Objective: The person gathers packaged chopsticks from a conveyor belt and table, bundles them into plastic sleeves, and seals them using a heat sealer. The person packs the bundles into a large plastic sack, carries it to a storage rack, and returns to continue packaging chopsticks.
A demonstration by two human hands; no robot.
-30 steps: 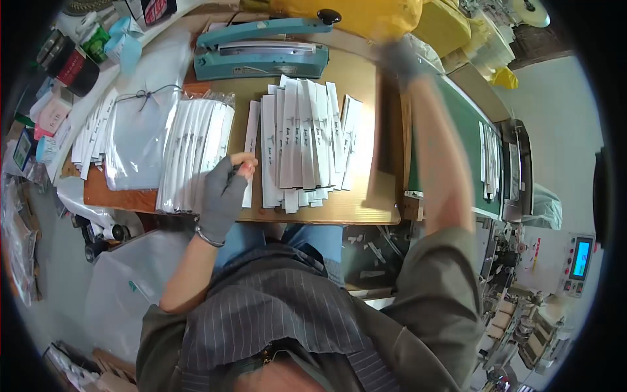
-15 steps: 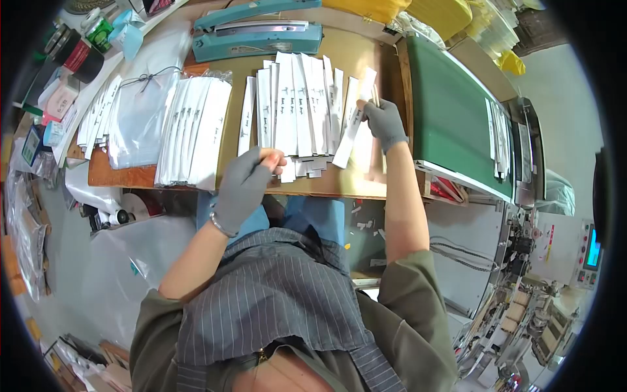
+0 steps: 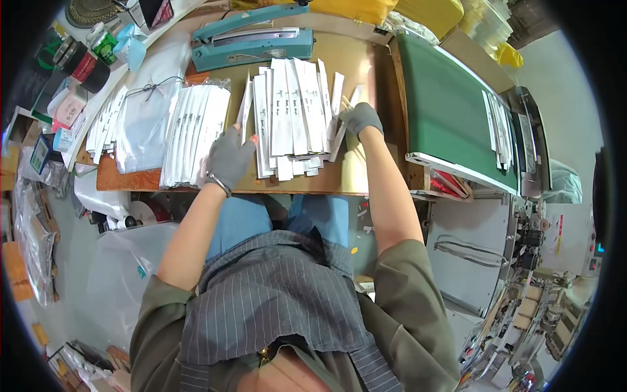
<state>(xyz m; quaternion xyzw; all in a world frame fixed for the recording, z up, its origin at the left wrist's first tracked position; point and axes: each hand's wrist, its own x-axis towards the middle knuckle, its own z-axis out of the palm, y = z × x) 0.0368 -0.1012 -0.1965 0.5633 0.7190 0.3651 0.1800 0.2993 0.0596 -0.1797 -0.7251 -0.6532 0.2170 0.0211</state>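
Observation:
My left hand (image 3: 230,159), in a grey glove with bare fingertips, has its thumb and forefinger around the lower part of a narrow white paper sleeve (image 3: 245,104). Right of it lies a loose row of white printed paper sleeves (image 3: 294,111), overlapping and uneven at their lower ends. At the right end of this row my right hand (image 3: 362,120), gloved too, is closed on thin pale wooden sticks, which look like chopsticks (image 3: 346,102). White sleeves lie close beside its fingers; whether it also holds one, I cannot tell.
Stacked sleeves (image 3: 196,130) and clear plastic bags (image 3: 140,137) lie at the left. Behind the row stands a teal bag sealer (image 3: 255,49). A green conveyor belt (image 3: 450,111) with more sleeves on it borders the right side. A dark jar (image 3: 81,64) stands far left.
My left hand has moved left and up from the front of the row to the single sleeve. My right hand has shifted slightly left, toward the row, with the sticks.

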